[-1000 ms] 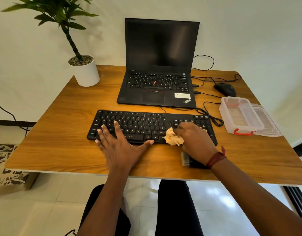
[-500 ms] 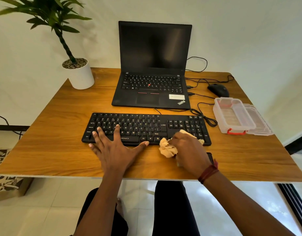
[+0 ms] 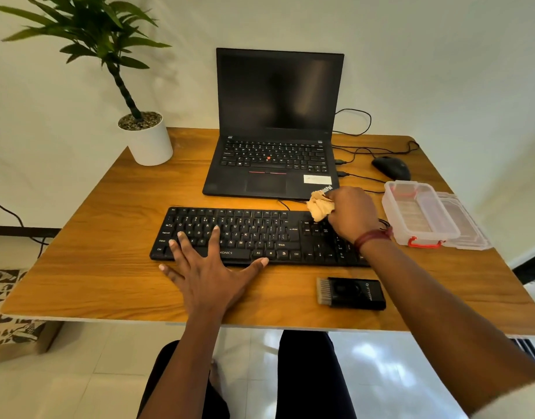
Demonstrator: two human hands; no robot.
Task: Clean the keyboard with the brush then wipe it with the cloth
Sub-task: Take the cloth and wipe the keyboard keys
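I am at the wiping step. The brush (image 3: 351, 293) lies flat on the table (image 3: 94, 267), just in front of the right end of the keyboard (image 3: 254, 237). No hand touches it, so I think the brushing is done.

My right hand (image 3: 352, 214) is closed around a bunched-up tan cloth (image 3: 320, 207). It holds the cloth at the back edge of the keyboard, over the right part, close to the front corner of the laptop (image 3: 272, 164). My left hand (image 3: 210, 267) is spread wide and flat. Its fingers lie on the keys at the left, and the thumb points along the front edge. I think it is there to keep the keyboard from sliding.

Next, the cloth should go across the keys, row by row, toward the left. The left hand will have to lift so the cloth can reach the keys under it. The push should be soft, so the keyboard does not bump the laptop.

Some things I cannot see. The right hand and arm cover the keys at the right end. The fingers on the cloth are hidden, and I cannot tell if the cloth touches the keys or is just above them. The words on the brush are too blurry to read.
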